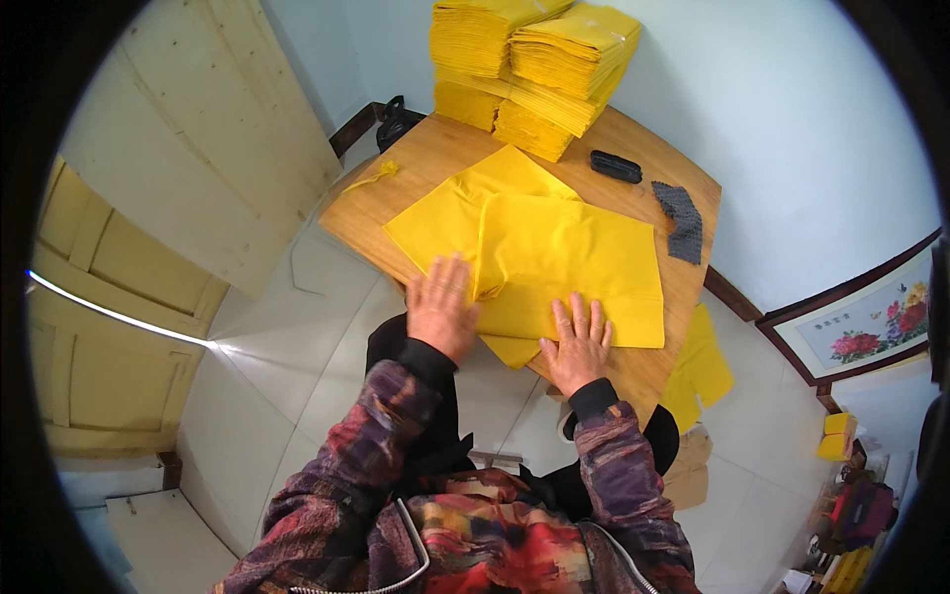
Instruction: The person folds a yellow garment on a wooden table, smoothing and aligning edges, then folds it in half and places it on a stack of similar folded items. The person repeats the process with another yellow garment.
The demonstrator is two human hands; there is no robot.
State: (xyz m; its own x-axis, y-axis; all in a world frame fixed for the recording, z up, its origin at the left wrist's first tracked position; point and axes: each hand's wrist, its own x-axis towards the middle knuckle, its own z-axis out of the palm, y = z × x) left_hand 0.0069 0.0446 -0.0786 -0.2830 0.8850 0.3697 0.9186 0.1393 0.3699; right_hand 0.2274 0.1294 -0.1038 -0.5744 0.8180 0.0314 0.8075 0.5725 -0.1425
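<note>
A yellow fabric piece (574, 262) lies flat on the wooden table, creased near its left edge. Beneath it, turned at an angle, is another yellow fabric piece (515, 170), its lower corner hanging past the table's near edge. My right hand (577, 346) rests flat on the near edge of the upper piece, fingers stretched out. At the left edge of the fabric is my left hand (442, 309), fingers extended and nothing in its grasp. Whether its palm presses on the cloth is hard to make out.
Tall stacks of folded yellow fabric (569, 59) stand at the table's far end. A black oblong object (616, 166) and a grey textured strip (680, 223) lie at the right, a yellow twisted strip (374, 176) at the left. More yellow fabric (701, 366) hangs low beyond the right edge.
</note>
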